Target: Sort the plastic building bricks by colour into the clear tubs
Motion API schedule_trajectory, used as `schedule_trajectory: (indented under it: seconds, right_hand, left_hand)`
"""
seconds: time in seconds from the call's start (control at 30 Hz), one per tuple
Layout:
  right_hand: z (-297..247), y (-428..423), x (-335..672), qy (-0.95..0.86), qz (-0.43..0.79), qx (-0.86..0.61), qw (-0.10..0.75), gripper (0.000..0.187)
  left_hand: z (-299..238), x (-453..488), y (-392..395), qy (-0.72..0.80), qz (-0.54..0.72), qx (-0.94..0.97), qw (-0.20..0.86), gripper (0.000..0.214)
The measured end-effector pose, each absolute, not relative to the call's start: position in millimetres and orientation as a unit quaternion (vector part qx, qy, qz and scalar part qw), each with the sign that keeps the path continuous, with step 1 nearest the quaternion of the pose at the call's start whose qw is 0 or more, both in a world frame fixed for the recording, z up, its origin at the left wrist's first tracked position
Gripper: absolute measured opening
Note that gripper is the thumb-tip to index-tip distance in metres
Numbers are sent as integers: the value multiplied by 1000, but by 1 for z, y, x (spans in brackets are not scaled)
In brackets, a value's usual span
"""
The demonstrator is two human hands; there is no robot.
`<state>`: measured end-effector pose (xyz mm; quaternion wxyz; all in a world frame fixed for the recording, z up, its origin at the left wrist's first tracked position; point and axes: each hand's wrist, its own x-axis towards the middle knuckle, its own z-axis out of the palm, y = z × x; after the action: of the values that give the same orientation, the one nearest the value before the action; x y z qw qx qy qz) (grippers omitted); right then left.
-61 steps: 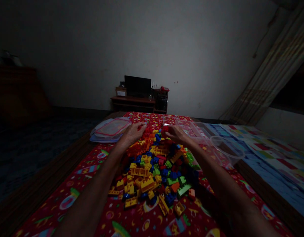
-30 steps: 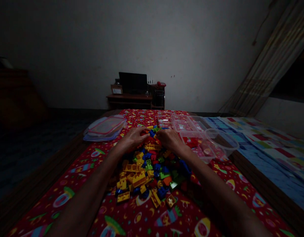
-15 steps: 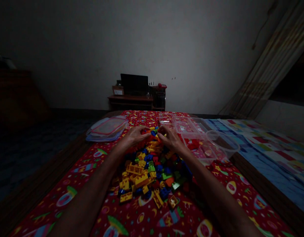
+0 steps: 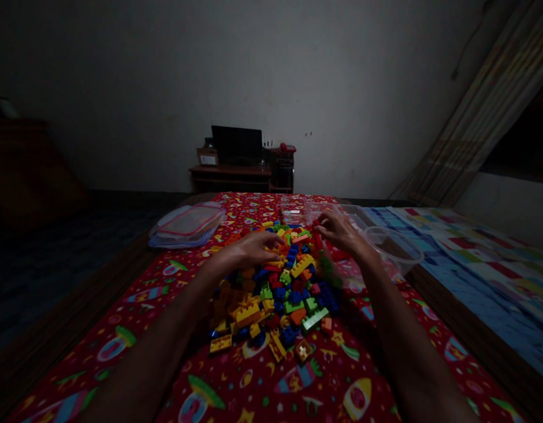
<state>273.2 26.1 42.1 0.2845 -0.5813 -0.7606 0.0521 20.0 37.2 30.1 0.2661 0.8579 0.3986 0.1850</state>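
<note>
A heap of toy building bricks [image 4: 277,294] in yellow, blue, green, orange and red is spread over the red patterned cloth [image 4: 161,335]. Over the heap's left side, my left hand [image 4: 256,248] has thumb and fingers apart and appears to hold nothing. At the heap's right edge, my right hand [image 4: 337,230] pinches a red brick [image 4: 317,235], partly hidden by the fingers. Just beyond and beneath that hand are clear plastic boxes [image 4: 359,216], with red pieces in the nearest one.
A round clear tub [image 4: 397,247] stands at the right. Stacked plastic lids [image 4: 187,226] lie at the far left. A bed with a checked blanket [image 4: 469,241] is on the right. A monitor [image 4: 237,145] sits on a low desk by the wall.
My hands have moved apart from above the middle of the heap. The right went rightward to the boxes with a red brick; the left came slightly nearer.
</note>
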Motion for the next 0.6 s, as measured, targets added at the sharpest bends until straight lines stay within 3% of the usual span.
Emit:
schedule_trajectory:
  seconds: [0.13, 0.3, 0.43, 0.6]
  right_hand:
    - [38, 26, 309, -694, -7, -685, 222, 17]
    - [33, 25, 318, -656, -48, -736, 162, 22]
    - [34, 28, 311, -666, -64, -719, 189, 26]
    - [27, 32, 294, -700, -55, -685, 194, 24]
  left_hand:
    - [23, 27, 34, 380, 118, 903, 160, 38]
    - [15, 19, 43, 392, 107, 906, 119, 38]
    - [12, 7, 49, 408, 163, 897, 56, 38]
    - [24, 10, 38, 427, 187, 885, -10, 18]
